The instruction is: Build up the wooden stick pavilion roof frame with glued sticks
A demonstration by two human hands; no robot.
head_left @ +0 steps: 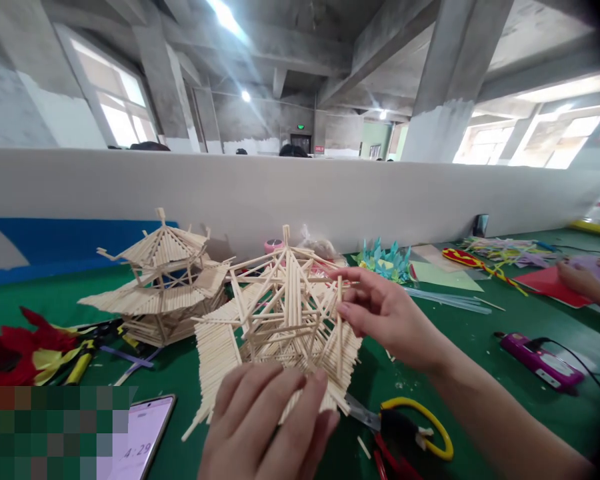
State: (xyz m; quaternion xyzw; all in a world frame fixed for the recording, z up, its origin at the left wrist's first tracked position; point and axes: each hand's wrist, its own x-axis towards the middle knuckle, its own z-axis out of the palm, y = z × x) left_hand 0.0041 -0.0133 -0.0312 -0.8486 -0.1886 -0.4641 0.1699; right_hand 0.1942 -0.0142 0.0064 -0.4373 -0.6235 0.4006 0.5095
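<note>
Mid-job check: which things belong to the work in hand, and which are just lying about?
In hand:
- front stick model
- single stick, in the right hand's fingers
- scissors, unheld but close by; possibly a tool for it

Apparently just lying about:
- second stick model
- phone
- purple device
- turquoise spiky piece

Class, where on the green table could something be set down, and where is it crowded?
Mostly bare: the table between the right forearm, clear strips and purple device. Crowded: the left, with red petals, phone and farther stick pagoda.
</note>
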